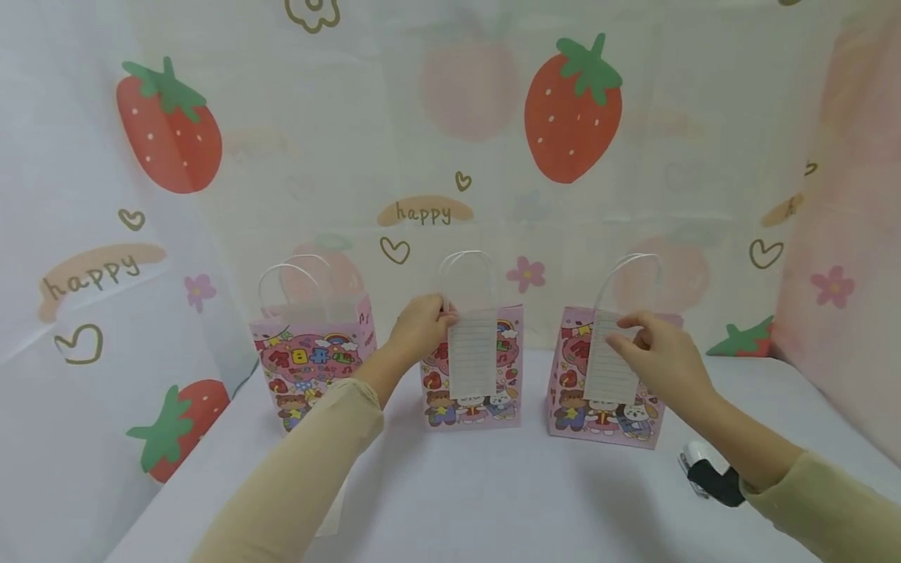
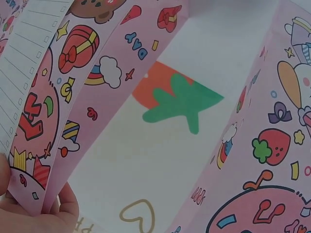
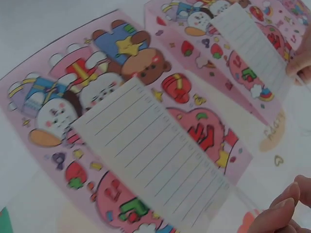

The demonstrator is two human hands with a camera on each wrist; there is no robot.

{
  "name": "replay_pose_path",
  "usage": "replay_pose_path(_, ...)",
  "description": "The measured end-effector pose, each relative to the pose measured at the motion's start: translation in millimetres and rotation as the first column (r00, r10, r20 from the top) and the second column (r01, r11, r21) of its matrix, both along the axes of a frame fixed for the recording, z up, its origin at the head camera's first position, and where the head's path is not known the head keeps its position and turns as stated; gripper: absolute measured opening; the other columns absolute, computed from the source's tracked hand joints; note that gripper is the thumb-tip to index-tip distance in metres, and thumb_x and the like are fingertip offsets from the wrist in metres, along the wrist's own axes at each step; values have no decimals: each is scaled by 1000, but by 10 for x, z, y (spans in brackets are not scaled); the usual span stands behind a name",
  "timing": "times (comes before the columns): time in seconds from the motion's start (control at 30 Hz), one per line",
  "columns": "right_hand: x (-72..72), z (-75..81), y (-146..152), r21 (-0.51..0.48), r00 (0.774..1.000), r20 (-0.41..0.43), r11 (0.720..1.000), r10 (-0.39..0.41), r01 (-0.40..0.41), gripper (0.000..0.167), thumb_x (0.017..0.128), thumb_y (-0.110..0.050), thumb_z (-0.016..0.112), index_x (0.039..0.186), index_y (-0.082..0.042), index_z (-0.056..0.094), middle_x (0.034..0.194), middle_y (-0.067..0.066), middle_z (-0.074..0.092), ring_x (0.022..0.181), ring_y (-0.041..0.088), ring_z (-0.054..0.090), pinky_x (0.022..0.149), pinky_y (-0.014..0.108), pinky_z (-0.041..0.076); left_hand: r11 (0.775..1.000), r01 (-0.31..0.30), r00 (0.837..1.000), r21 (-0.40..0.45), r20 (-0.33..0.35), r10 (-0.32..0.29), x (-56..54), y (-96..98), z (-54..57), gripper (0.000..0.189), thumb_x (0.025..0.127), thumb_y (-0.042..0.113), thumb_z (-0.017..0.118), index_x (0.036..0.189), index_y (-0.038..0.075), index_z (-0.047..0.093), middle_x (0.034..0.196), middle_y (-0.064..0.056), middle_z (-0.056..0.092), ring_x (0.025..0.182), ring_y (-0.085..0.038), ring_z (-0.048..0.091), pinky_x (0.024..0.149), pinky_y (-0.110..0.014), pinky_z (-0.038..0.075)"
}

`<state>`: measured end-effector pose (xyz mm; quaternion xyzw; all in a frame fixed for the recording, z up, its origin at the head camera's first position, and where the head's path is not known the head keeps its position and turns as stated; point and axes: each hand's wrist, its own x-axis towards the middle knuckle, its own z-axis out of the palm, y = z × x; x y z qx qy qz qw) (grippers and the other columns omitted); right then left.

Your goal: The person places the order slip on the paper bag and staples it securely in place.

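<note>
My left hand (image 1: 422, 320) pinches the top edge of the middle pink gift bag (image 1: 436, 383) together with a lined paper sheet (image 1: 473, 360). In the left wrist view, the thumb (image 2: 4, 174) lies at the sheet's side and fingertips show behind the bag's edge. My right hand (image 1: 665, 356) is at the right gift bag (image 1: 566, 418), thumb and forefinger apart in front of its lined sheet (image 1: 607, 367). The right wrist view shows these fingers (image 3: 279, 213) beside the sheet, holding nothing visible. Both bags stand upright with white looped handles.
A third pink gift bag (image 1: 310, 367) stands at the left, partly behind my left forearm, with no sheet visible on its front. A white and black stapler-like object (image 1: 714, 477) lies by my right sleeve. Pale paper (image 1: 332, 516) shows beside my left sleeve. A strawberry-print curtain (image 1: 338, 141) hangs behind.
</note>
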<state>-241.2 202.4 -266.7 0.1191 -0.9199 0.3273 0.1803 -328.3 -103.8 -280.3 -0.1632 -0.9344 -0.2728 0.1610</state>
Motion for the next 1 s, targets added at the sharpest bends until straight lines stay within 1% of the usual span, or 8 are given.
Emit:
replay_pose_path(0.1,38,-6,123,21,1000,-8,999,-24,24,39,98,-25,58,120,7,57,72,10,55,67,23,49,54,32,38,1000,-5,1000,-3,-2,5,-14,1,3,12,95,13,62,96,1,65,93,-11,67,86,-25,60,81,-39,49)
replay_pose_path(0.2,62,-19,237,26,999,0,999,-38,38,37,99,-26,58,117,6,59,77,12,58,70,25,50,54,32,38,1000,-14,1000,-5,0,14,-23,0,1,12,95,13,62,97,1,65,93,-10,67,86,-25,60,81,-39,49)
replay_pose_path(0.37,108,-79,439,49,997,31,997,-67,66,36,99,-28,57,111,6,60,72,7,59,67,22,51,52,32,38,1000,-13,1000,-14,20,13,-14,1,-9,13,96,14,61,98,2,65,92,-10,66,84,-24,59,80,-38,49)
replay_pose_path(0.47,123,-129,548,64,996,26,995,-84,82,38,99,-30,57,110,6,61,73,6,59,66,21,50,52,31,39,1000,-16,999,-12,28,16,-8,3,-4,14,97,14,60,99,1,65,93,-10,66,84,-24,59,79,-38,49)
replay_pose_path(0.63,142,-224,699,75,994,21,992,-106,104,39,100,-29,55,111,8,60,84,15,64,73,27,55,53,32,42,1000,-24,999,-5,37,24,0,3,1,15,97,15,60,99,1,65,93,-10,66,83,-23,59,78,-38,49)
replay_pose_path(0.8,173,-314,818,55,992,10,990,-129,129,39,99,-28,56,112,9,59,95,25,65,86,40,61,57,33,46,1000,-23,999,10,41,23,13,10,-1,14,96,14,61,98,1,65,92,-10,67,82,-23,58,76,-38,49)
replay_pose_path(0.9,187,-363,879,23,990,3,989,-144,144,40,99,-26,56,114,11,57,97,26,64,89,42,60,57,31,46,1000,-21,999,15,39,21,16,15,0,14,96,14,61,98,1,65,92,-10,67,82,-23,58,77,-38,49)
replay_pose_path(1.0,205,-421,926,-19,987,12,987,-161,161,40,99,-24,57,116,12,57,97,26,63,89,42,60,56,28,46,1000,-18,999,15,39,17,18,15,-2,14,96,15,60,99,1,65,92,-10,66,83,-23,58,77,-38,49)
